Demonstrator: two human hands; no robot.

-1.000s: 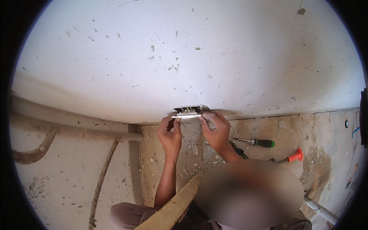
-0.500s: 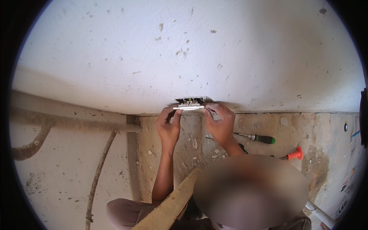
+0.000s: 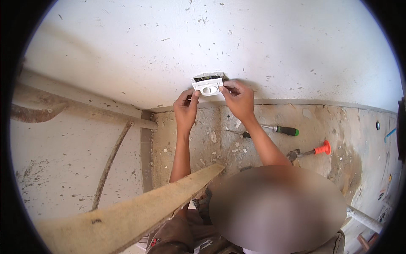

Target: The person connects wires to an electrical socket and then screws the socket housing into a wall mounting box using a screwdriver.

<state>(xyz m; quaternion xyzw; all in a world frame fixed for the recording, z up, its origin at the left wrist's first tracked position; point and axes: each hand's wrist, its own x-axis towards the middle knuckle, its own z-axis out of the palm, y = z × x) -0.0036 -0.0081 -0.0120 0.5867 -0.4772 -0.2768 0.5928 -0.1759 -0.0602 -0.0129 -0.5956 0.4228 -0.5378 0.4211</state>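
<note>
A white square socket (image 3: 209,89) with a round centre sits tilted in front of a rough opening (image 3: 206,78) in the white wall, where some wiring shows. My left hand (image 3: 186,110) pinches its left edge with thumb and fingers, while my right hand (image 3: 239,101) grips the right edge, thumb on the front. Below my hands on the dusty floor lie a green-and-black-handled screwdriver (image 3: 286,130), partly behind my right forearm, a thinner tool (image 3: 237,131), and a metal tool with an orange guard (image 3: 321,148).
A pale timber board (image 3: 114,216) crosses the lower left, close to my left forearm. Dusty pipes (image 3: 84,106) and a thin rod (image 3: 111,165) are at the left. Another pipe (image 3: 363,218) is at the lower right. A large blurred area hides the lower centre-right.
The view has shifted, so wall edge, socket and hands appear higher. The socket's round front now shows instead of mostly its edge. More of the board shows at lower left.
</note>
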